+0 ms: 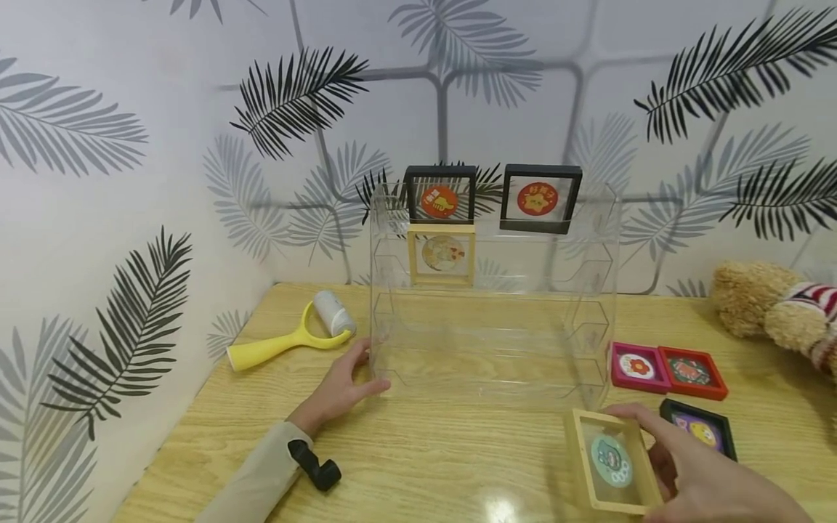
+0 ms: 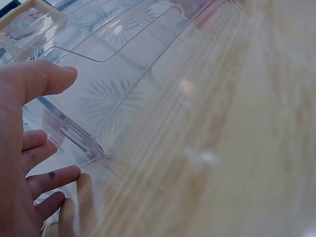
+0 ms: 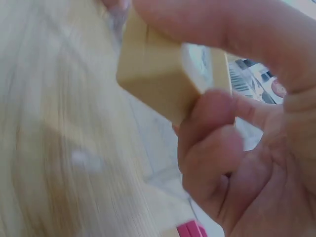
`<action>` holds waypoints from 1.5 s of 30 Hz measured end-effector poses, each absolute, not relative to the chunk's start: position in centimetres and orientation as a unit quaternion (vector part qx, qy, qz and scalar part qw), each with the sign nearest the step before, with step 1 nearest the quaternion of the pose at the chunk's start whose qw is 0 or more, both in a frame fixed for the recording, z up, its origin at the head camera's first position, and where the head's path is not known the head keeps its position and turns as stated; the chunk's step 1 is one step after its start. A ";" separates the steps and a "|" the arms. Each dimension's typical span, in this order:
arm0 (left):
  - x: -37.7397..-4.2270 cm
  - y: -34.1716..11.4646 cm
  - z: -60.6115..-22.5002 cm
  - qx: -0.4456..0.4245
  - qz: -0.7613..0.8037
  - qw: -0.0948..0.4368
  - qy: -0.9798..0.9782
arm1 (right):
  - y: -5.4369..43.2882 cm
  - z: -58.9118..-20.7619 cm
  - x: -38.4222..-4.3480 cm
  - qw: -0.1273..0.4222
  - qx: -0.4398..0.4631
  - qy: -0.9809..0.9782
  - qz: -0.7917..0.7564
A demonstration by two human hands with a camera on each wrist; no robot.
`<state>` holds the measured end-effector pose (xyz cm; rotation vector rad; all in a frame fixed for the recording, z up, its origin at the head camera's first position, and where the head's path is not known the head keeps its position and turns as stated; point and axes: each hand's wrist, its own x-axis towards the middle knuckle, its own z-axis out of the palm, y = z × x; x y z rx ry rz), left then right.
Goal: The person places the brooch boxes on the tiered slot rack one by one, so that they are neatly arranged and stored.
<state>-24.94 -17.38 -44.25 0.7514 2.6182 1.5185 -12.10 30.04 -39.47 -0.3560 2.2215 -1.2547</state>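
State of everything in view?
Clear plastic rack: upright, part-filled
Black thumb-motif square frame: upright, top tier
Black star-motif square frame: upright, top tier
Tan pale-motif square frame: upright, lower
Tan teal-motif square frame: held, tilted
Pink square frame: lying on wood-grain table
Red square frame: lying alongside
Black purple-motif square frame: lying, part-hidden
Yellow-handled lint roller: lying
Tan plush toy: lying, part-visible
Left grip: fingers apart, beside rack
Right grip: holding teal-motif frame
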 end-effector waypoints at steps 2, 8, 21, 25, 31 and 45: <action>-24.9 -17.4 -44.3 0.238 0.484 0.013 0.842 | 29.8 -39.4 -11.9 0.303 -0.120 0.796 -0.510; -24.8 -17.4 -44.3 0.238 0.484 0.015 0.842 | 28.8 -39.8 -12.2 0.177 -0.265 0.760 -0.567; -25.2 -16.9 -44.2 0.249 0.486 0.012 0.838 | 23.8 -35.2 -14.7 -0.125 -0.296 0.827 -0.462; -25.2 -16.8 -44.3 0.252 0.490 0.010 0.834 | 22.8 -32.9 -16.2 -0.161 -0.315 0.833 -0.425; -24.8 -17.1 -44.4 0.236 0.489 0.016 0.840 | 22.0 -29.3 -18.7 -0.158 -0.314 0.826 -0.441; -24.6 -17.0 -44.0 0.227 0.482 0.016 0.846 | 22.0 -24.4 -25.0 -0.176 -0.193 0.897 -0.357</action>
